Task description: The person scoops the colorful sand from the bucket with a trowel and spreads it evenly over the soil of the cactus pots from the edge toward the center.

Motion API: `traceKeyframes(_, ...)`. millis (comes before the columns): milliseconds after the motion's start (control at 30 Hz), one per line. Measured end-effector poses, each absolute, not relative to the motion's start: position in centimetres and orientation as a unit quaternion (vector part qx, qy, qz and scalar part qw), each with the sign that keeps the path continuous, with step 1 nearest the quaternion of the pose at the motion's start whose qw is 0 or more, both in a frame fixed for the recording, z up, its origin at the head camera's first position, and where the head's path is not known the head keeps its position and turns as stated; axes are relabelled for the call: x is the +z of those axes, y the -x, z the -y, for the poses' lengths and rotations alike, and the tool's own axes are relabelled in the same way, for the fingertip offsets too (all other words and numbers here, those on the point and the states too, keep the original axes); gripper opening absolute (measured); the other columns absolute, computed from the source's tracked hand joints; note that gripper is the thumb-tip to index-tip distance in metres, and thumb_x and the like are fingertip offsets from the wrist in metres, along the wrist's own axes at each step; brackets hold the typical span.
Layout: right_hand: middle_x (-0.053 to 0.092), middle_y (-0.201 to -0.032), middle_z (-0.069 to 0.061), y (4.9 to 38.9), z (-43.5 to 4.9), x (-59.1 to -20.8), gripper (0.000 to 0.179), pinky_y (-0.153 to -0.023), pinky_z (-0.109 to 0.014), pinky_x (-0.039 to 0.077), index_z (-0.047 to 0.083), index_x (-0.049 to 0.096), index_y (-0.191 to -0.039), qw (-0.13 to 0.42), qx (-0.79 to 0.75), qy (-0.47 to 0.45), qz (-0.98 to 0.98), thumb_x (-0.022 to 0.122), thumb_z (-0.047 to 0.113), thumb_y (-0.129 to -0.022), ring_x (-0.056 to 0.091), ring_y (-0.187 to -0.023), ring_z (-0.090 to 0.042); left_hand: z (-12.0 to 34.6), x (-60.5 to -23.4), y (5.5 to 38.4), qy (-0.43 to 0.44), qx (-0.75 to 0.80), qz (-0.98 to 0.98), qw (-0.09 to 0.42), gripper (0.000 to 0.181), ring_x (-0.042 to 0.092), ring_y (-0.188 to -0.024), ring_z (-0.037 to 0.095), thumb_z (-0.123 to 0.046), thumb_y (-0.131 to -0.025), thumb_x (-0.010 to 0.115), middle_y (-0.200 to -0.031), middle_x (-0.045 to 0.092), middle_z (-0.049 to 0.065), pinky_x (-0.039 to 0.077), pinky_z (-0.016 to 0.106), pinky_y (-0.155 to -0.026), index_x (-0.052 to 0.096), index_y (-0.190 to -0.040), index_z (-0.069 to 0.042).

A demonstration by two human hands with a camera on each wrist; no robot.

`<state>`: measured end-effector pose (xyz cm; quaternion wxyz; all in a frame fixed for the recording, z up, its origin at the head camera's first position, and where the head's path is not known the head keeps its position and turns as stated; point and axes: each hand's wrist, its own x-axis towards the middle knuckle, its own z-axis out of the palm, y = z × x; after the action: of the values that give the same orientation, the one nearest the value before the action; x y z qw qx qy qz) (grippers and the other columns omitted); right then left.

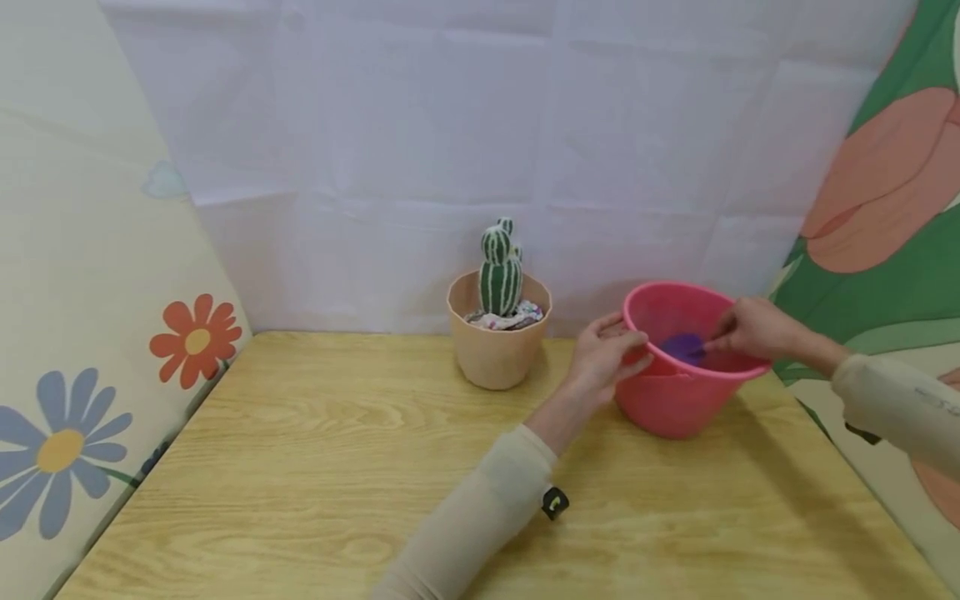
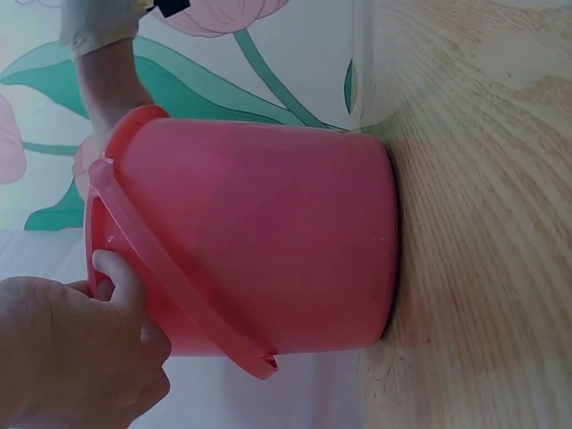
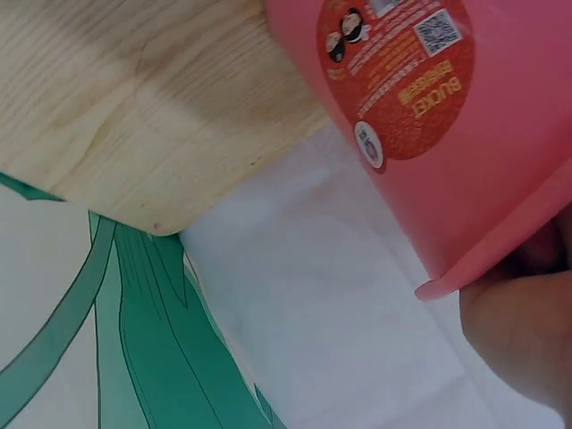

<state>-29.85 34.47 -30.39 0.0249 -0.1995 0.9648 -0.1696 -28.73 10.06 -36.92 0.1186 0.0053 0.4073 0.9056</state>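
Note:
A pink plastic bucket point(image 1: 667, 408) stands upright at the right of the wooden table. My left hand point(image 1: 597, 358) grips its rim at the left, with the thumb on the outside, as the left wrist view shows; the bucket handle point(image 2: 179, 277) hangs down against the near wall. Over the opposite rim my right hand point(image 1: 757, 329) reaches inside, its fingertips pinching the edge of a purple object point(image 1: 684, 348). The bucket wall hides most of that object, so its kind cannot be made out. Only part of the right hand point(image 3: 518, 335) shows in the right wrist view.
A peach pot point(image 1: 498, 358) holding a knitted-looking cactus point(image 1: 500, 279) stands at the back middle of the table point(image 1: 315, 467), left of the bucket. White cloth point(image 1: 420, 167) hangs behind, and flower-patterned panels point(image 1: 885, 183) flank both sides.

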Motion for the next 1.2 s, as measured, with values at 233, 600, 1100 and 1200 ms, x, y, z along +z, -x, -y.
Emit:
traceKeyframes(233,0.073,-0.075,-0.008,29.5,-34.5,-29.7,0.019,-0.050,-0.031,0.056,-0.002,0.079,-0.093,0.071,-0.204,0.140,-0.966,0.080,0.017,-0.089,0.067,-0.060,-0.024,-10.3,-36.6,28.4,-0.005,0.911,-0.393,0.125,0.050,0.069,-0.089,0.027,0.014,-0.086,0.070,-0.107,0.066,0.017,0.062,0.042,-0.078,0.058,-0.133,0.002)
traceKeyframes(600,0.072,-0.071,-0.004,29.2,-34.3,-30.0,0.017,-0.046,-0.028,0.053,0.001,0.080,-0.096,0.050,-0.204,0.164,-0.964,0.078,0.017,-0.092,0.063,-0.053,-0.020,-10.0,-36.6,28.7,-0.005,0.912,-0.389,0.131,0.051,0.070,-0.090,0.027,0.013,-0.086,0.071,-0.118,0.066,0.019,0.062,0.042,-0.079,0.059,-0.134,-0.001)
traceKeyframes(1100,0.075,-0.081,-0.007,28.6,-34.3,-30.5,0.015,-0.046,-0.029,0.053,0.001,0.080,-0.103,0.030,-0.226,0.181,-0.957,0.075,0.012,-0.093,0.065,-0.054,-0.022,-9.8,-36.9,28.7,-0.001,0.913,-0.387,0.130,0.050,0.070,-0.090,0.027,0.013,-0.087,0.071,-0.113,0.066,0.017,0.062,0.041,-0.079,0.060,-0.133,-0.001)
traceKeyframes(1200,0.076,-0.084,-0.007,28.5,-34.4,-30.5,0.016,-0.045,-0.029,0.053,0.000,0.079,-0.105,0.030,-0.235,0.184,-0.954,0.075,0.011,-0.093,0.065,-0.054,-0.021,-9.8,-36.8,28.7,0.001,0.912,-0.388,0.130,0.051,0.070,-0.091,0.028,0.013,-0.087,0.072,-0.112,0.066,0.017,0.062,0.041,-0.079,0.060,-0.134,-0.001)
